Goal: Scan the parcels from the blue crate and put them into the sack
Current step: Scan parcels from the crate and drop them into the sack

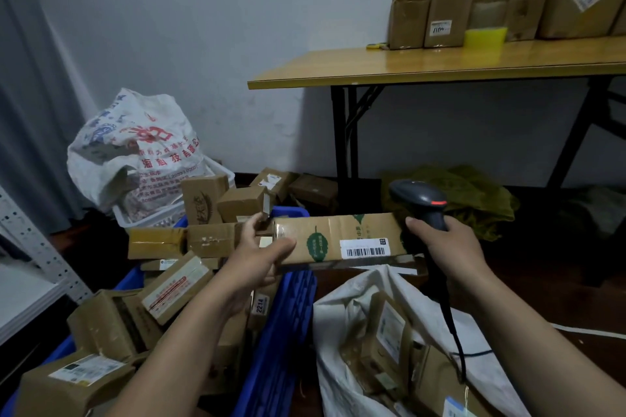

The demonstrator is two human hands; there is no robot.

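My left hand grips the left end of a long cardboard parcel with green leaf prints and a white barcode label facing me. The parcel is held level above the gap between the blue crate and the white sack. My right hand holds a dark handheld scanner by its handle at the parcel's right end, its cable hanging down over the sack. The crate, lower left, is heaped with several cardboard parcels. The open sack, lower right, holds a few boxes.
A printed white bag stands in a white basket behind the crate. More boxes lie on the floor by the wall. A yellow folding table at right carries cardboard boxes. A green sack lies under it. Grey shelving stands left.
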